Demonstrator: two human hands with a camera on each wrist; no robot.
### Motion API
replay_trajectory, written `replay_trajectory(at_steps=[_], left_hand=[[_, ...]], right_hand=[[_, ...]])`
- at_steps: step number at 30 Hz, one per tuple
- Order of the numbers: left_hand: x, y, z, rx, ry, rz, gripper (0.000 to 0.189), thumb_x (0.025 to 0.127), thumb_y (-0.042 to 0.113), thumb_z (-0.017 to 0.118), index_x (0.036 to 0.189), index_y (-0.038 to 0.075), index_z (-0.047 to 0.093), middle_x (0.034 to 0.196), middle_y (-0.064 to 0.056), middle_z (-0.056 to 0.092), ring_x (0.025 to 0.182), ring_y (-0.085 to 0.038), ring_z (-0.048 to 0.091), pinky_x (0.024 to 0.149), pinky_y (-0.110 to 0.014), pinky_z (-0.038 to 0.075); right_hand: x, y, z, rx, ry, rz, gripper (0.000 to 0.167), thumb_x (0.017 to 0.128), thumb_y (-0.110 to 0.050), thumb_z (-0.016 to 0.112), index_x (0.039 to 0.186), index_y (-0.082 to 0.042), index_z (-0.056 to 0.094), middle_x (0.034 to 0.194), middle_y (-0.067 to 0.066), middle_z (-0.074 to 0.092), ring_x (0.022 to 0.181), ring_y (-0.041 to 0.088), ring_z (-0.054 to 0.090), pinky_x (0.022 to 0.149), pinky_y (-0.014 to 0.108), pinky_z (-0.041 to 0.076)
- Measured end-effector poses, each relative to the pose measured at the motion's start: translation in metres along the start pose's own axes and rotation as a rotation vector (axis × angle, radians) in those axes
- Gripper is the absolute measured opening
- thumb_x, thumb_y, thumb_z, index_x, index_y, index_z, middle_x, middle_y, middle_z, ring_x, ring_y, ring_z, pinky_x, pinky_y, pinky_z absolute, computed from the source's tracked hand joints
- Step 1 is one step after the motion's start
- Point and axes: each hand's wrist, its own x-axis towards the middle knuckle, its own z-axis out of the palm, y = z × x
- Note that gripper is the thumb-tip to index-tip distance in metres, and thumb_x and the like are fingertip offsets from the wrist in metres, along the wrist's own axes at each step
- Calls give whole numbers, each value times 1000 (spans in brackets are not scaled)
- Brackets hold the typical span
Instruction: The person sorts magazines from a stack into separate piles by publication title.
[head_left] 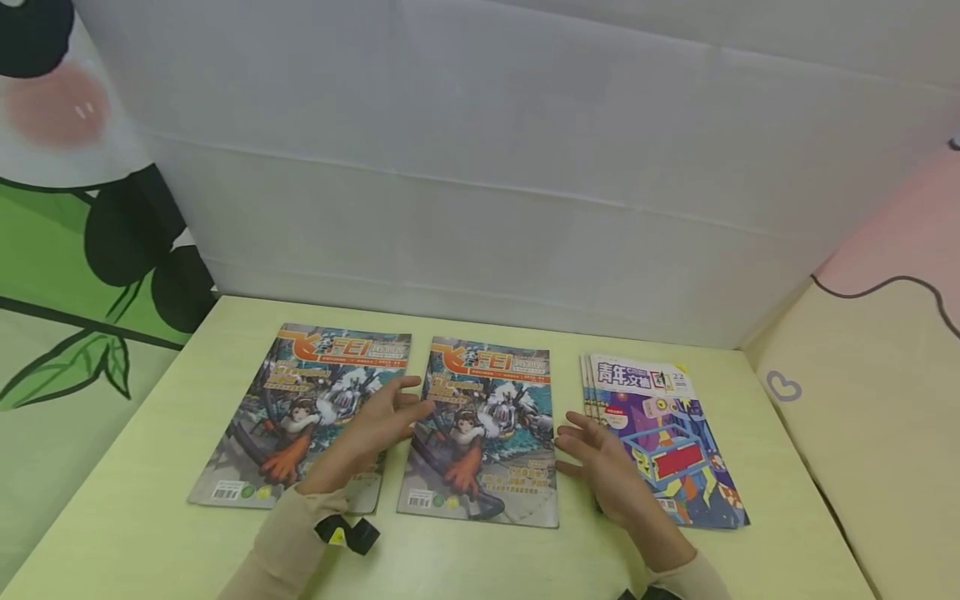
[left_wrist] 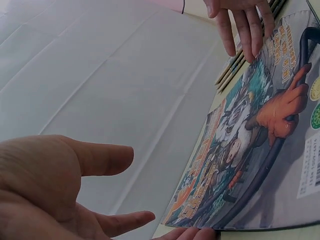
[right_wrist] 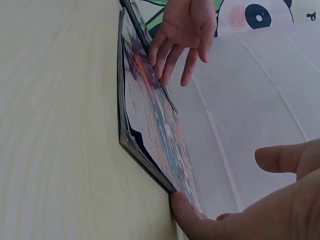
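Two matching magazines with an orange title and a cartoon figure lie flat on the table, one at the left point(head_left: 292, 408) and one in the middle point(head_left: 487, 433). The left hand point(head_left: 386, 421) is over the left magazine's right side, its fingers near the middle one's left edge, thumb apart. At the middle magazine's right edge is the right hand point(head_left: 603, 462); in the right wrist view a fingertip point(right_wrist: 182, 207) appears to touch that edge. Neither hand grips anything. The right hand partly covers a purple magazine stack point(head_left: 675, 450).
The pale yellow table point(head_left: 480, 558) meets a grey-white cloth backdrop point(head_left: 480, 233) behind the magazines. A painted wall panel point(head_left: 67, 267) stands at the left, and a cream and pink panel point(head_left: 885, 400) at the right.
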Motion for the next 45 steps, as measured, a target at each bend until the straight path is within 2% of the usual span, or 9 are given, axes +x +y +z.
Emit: replay_trajectory(at_steps=[7, 13, 20, 24, 27, 30, 36, 39, 45], left_hand=[[2, -2, 0, 22, -9, -11, 69, 114, 19, 64, 169, -5, 30, 162, -40, 44, 147, -55, 50, 116, -64, 51], [2, -3, 0, 6, -27, -27, 66, 114, 19, 64, 168, -6, 33, 158, -38, 50, 145, -53, 54, 117, -62, 52], [2, -2, 0, 33, -40, -16, 68, 115, 21, 64, 168, -6, 32, 157, -39, 49, 144, -54, 54, 115, -61, 54], [1, -3, 0, 26, -47, -18, 68, 115, 21, 64, 168, -6, 31, 157, -39, 49, 145, -54, 53, 115, -61, 54], [1, -2, 0, 23, -53, -21, 69, 115, 21, 64, 168, -6, 30, 157, -39, 49, 146, -54, 53, 116, -61, 53], [1, -1, 0, 44, -51, -14, 69, 115, 22, 64, 168, -6, 31, 158, -39, 50, 145, -53, 54, 116, -60, 53], [0, 1, 1, 19, -45, -7, 67, 115, 22, 63, 167, -5, 33, 156, -37, 52, 144, -53, 55, 113, -60, 55], [0, -1, 1, 0, -43, -8, 67, 114, 19, 65, 167, -6, 33, 156, -38, 51, 142, -53, 56, 111, -59, 57], [2, -9, 2, 164, -12, 43, 71, 106, 11, 72, 165, -8, 37, 152, -36, 57, 131, -51, 65, 104, -56, 61]], right_hand=[[0, 2, 0, 23, 31, 4, 63, 116, -9, 54, 168, 12, 25, 164, 38, 45, 149, 50, 51, 114, 50, 57], [5, 7, 0, -6, 74, 9, 59, 114, -8, 58, 165, 14, 35, 157, 35, 55, 124, 30, 67, 98, 28, 59], [8, 9, 0, -25, 64, 25, 56, 113, -7, 60, 162, 12, 42, 162, 33, 52, 111, 18, 65, 89, 23, 57], [9, 10, 1, -2, 61, 15, 56, 112, -5, 60, 163, 12, 42, 165, 33, 48, 126, 26, 65, 88, 21, 57], [8, 11, 1, 19, 43, -21, 57, 112, -2, 59, 164, 12, 40, 167, 34, 45, 149, 40, 55, 96, 17, 57], [8, 13, 1, -18, 48, -61, 60, 110, -2, 62, 165, 10, 41, 166, 33, 47, 155, 45, 48, 103, 16, 54], [9, 17, 2, -119, 143, -89, 62, 109, -6, 68, 166, 1, 45, 155, 27, 59, 142, 40, 61, 104, 18, 55], [9, 19, 2, -119, 164, -87, 60, 109, -7, 67, 165, -1, 47, 155, 27, 60, 142, 41, 62, 112, 29, 54], [8, 21, 1, -131, 145, -64, 56, 110, -5, 64, 162, 6, 48, 158, 30, 58, 148, 45, 56, 122, 45, 48]])
